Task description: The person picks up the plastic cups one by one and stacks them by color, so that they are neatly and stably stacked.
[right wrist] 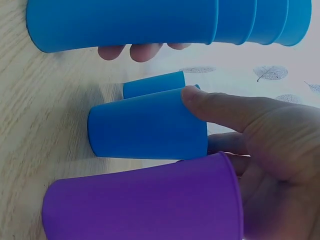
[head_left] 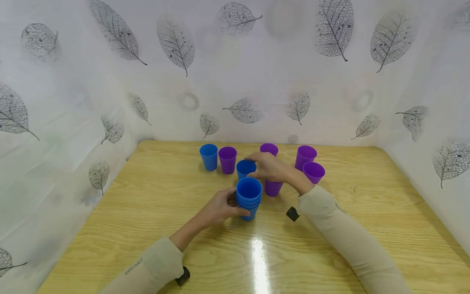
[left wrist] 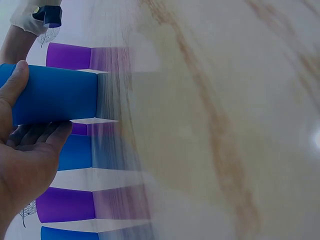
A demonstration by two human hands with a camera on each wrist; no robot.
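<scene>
Looking in from my remote seat, I see the left hand (head_left: pixel 222 207) clasped round a stack of blue cups (head_left: pixel 249 209), thumb on the near side and fingers behind. The grip sits low, below the bunched rims; I take that to be for steadiness, since it leaves the mouths uncovered and the column upright. I cannot tell whether the stack's base bears on the table (head_left: pixel 147 212) or hangs just above it.

Just beyond the left fingers and the stack, the right hand (head_left: pixel 273 166) pinches a single blue cup (right wrist: pixel 147 127) near its rim, thumb on one side, fingers round the other. Holding it high seems sensible to me, because a near purple cup (head_left: pixel 273 188) stands close under that palm and leaves little room for a lower hold. Whether the palm brushes it, I cannot tell.

Behind the right knuckles, a half-hidden purple cup (head_left: pixel 269 148) stands farther back. Out past the left fingers, a lone blue cup (head_left: pixel 209 158) and its purple neighbour (head_left: pixel 227 161) stand side by side. On the outer side of the right wrist, two purple cups (head_left: pixel 305 155) stand close together. All are mouth up, which, I judge, offers fingers an open rim.
</scene>
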